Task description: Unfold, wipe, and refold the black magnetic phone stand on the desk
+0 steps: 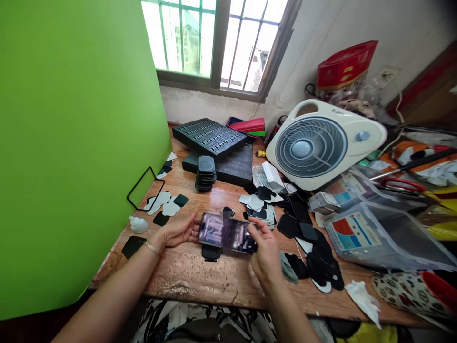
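A glossy dark panel strip (211, 229) lies low over the front of the table, reflecting the window; its middle is blurred, so I cannot tell whether it is one hinged piece or several. My left hand (180, 231) holds its left edge, fingers partly beneath. At the right end, my right hand (266, 245) grips the strip between thumb and fingers. A black square pad (211, 252) shows under the strip's left part. Farther back stands a stack of dark square pads (206, 171).
White and black cut-out pieces (255, 205) lie in a pile to the right, more at left beside a small white bottle (138, 224). A box fan (321, 143), plastic bins (378, 233) and black foam trays (210, 136) surround the work area. A green panel (78, 119) borders the left.
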Demonstrator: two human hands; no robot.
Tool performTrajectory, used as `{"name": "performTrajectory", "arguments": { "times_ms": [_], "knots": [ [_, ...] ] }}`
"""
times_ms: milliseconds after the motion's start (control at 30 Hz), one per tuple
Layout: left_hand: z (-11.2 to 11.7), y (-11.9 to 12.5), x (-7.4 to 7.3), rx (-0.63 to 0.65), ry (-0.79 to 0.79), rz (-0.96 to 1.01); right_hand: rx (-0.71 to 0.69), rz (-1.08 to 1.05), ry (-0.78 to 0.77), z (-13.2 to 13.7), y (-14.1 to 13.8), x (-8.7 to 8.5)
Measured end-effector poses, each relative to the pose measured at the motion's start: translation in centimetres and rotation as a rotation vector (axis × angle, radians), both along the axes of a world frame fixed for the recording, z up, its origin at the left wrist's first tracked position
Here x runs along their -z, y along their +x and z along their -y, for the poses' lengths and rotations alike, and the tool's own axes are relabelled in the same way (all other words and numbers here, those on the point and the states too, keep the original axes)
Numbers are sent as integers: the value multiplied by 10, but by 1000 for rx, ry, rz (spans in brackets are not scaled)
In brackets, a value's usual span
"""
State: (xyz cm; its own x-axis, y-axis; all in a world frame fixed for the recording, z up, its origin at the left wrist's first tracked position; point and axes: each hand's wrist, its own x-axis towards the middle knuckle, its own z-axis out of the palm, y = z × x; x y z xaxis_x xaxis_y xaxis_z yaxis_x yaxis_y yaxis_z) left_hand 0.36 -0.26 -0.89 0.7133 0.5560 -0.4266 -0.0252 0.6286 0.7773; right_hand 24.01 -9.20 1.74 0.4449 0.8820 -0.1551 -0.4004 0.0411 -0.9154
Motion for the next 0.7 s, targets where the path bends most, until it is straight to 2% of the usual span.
{"name": "performTrajectory", "arguments": {
  "times_ms": [67,200,300,367,433,500,633,667,700],
  "knots": [
    [6,3,-2,0,53,-36,139,-33,27,-30,23,-13],
    [22,15,0,-88,167,-97,301,-23,53,-123,54,-29],
    [31,23,4,-227,232,-148,277,6,-6,-180,55,-30],
    [35,25,5,-306,252,-167,209,37,-48,-197,52,-27],
    [37,24,4,-360,252,-176,132,88,-66,-196,50,-27],
    [38,22,-1,-390,243,-178,75,162,-52,-176,48,-31],
    [37,22,-17,-380,226,-160,-19,325,14,-97,27,-38],
    [37,23,-22,-368,233,-155,-76,352,11,-75,17,-37],
    [38,25,-27,-350,249,-152,-191,388,-6,-54,7,-35]
  ]
}}
